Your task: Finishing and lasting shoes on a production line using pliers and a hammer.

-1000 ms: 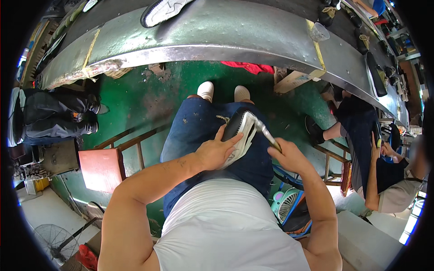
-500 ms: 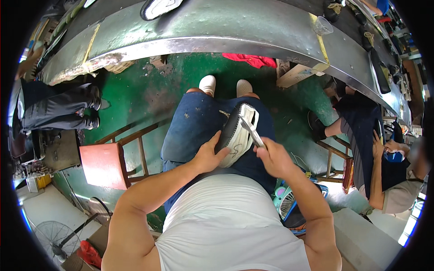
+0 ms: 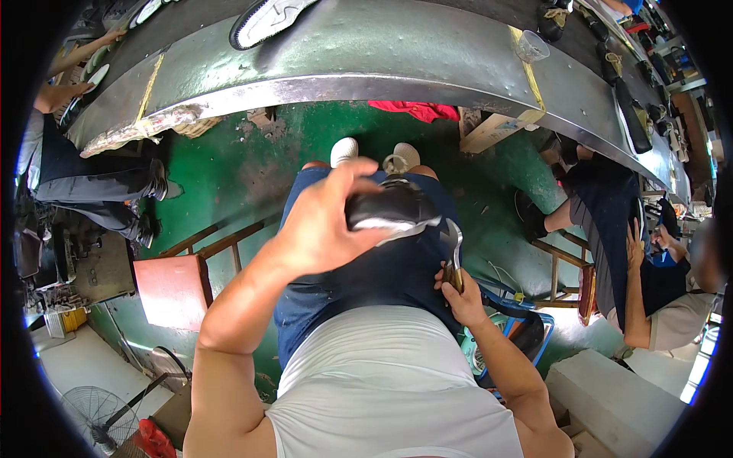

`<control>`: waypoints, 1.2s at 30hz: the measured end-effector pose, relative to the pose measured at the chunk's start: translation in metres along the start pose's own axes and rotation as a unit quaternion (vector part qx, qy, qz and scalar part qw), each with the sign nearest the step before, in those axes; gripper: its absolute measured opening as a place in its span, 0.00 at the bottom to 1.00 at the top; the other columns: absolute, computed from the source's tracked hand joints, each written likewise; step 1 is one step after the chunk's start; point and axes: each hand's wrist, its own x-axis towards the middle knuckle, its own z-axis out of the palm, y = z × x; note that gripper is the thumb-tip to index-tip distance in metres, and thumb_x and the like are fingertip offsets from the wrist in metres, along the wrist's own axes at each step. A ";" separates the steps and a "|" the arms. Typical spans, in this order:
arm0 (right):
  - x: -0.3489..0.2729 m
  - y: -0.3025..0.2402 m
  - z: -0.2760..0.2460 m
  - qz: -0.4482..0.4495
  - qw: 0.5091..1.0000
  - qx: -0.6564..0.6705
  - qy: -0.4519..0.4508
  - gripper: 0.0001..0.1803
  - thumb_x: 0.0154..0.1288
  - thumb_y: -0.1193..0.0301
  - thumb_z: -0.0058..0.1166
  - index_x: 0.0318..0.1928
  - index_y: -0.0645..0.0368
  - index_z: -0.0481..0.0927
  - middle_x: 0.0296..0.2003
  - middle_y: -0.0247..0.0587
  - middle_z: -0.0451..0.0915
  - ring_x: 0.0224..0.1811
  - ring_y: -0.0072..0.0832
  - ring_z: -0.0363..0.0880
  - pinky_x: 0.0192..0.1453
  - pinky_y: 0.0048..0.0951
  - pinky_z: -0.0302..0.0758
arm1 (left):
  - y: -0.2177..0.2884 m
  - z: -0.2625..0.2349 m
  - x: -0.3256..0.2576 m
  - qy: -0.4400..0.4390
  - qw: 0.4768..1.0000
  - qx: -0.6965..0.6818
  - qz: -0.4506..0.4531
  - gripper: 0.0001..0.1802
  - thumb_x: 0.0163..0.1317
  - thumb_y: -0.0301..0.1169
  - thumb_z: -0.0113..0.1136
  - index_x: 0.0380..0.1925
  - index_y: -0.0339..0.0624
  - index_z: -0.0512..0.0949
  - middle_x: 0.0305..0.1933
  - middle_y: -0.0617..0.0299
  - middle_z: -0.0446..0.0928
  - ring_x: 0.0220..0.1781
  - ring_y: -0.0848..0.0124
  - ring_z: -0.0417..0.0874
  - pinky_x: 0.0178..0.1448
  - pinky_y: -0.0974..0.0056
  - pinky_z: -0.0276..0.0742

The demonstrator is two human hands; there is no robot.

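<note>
My left hand [image 3: 324,221] is raised in front of me and grips a dark shoe [image 3: 389,210] with a white sole edge, holding it above my lap. My right hand [image 3: 460,294] rests lower, near my right thigh, closed around the handle of a metal tool [image 3: 453,252] whose curved head points up toward the shoe. The tool and the shoe are a little apart. Below them are my blue jeans and white shoes on the green floor.
A long curved grey metal conveyor table [image 3: 366,53] runs across the top with a white-soled shoe [image 3: 267,19] and dark shoe parts on it. A red wooden stool [image 3: 172,286] stands at my left. Seated people are at left [image 3: 92,179] and right [image 3: 634,267]. A fan [image 3: 504,343] sits by my right side.
My left hand has lifted the shoe up and toward me, turning it sideways. My right hand has come off the shoe and dropped to my thigh with the tool.
</note>
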 end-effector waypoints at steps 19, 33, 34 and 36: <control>0.041 -0.112 -0.013 -0.028 0.927 -0.317 -0.199 0.31 0.67 0.69 0.55 0.67 0.72 0.67 0.57 0.69 0.76 0.60 0.58 0.76 0.66 0.43 0.71 | -0.081 0.095 -0.035 0.041 0.983 0.050 -0.169 0.08 0.65 0.30 0.62 0.36 0.36 0.85 0.25 0.49 0.81 0.23 0.65 0.83 0.33 0.61 0.78; 0.090 -0.155 0.015 0.103 0.821 -0.482 -0.289 0.20 0.73 0.60 0.52 0.39 0.69 0.78 0.33 0.62 0.82 0.40 0.56 0.83 0.46 0.50 0.77 | -0.127 0.133 -0.033 0.035 0.739 -0.562 -0.371 0.28 0.80 0.50 0.38 0.64 0.41 0.72 0.56 0.58 0.79 0.58 0.67 0.78 0.65 0.63 0.72; 0.088 -0.140 0.019 0.073 0.845 -0.461 -0.261 0.19 0.72 0.61 0.52 0.38 0.69 0.78 0.34 0.62 0.82 0.40 0.57 0.82 0.46 0.51 0.77 | -0.128 0.130 -0.035 0.037 0.738 -0.563 -0.372 0.28 0.80 0.50 0.38 0.64 0.41 0.72 0.56 0.58 0.79 0.58 0.67 0.78 0.65 0.63 0.72; 0.080 -0.117 0.029 0.050 0.889 -0.405 -0.207 0.17 0.71 0.62 0.53 0.37 0.68 0.78 0.35 0.63 0.82 0.41 0.60 0.81 0.47 0.52 0.76 | -0.131 0.128 -0.040 0.035 0.735 -0.603 -0.308 0.29 0.79 0.50 0.40 0.70 0.44 0.67 0.60 0.61 0.76 0.62 0.72 0.74 0.68 0.64 0.71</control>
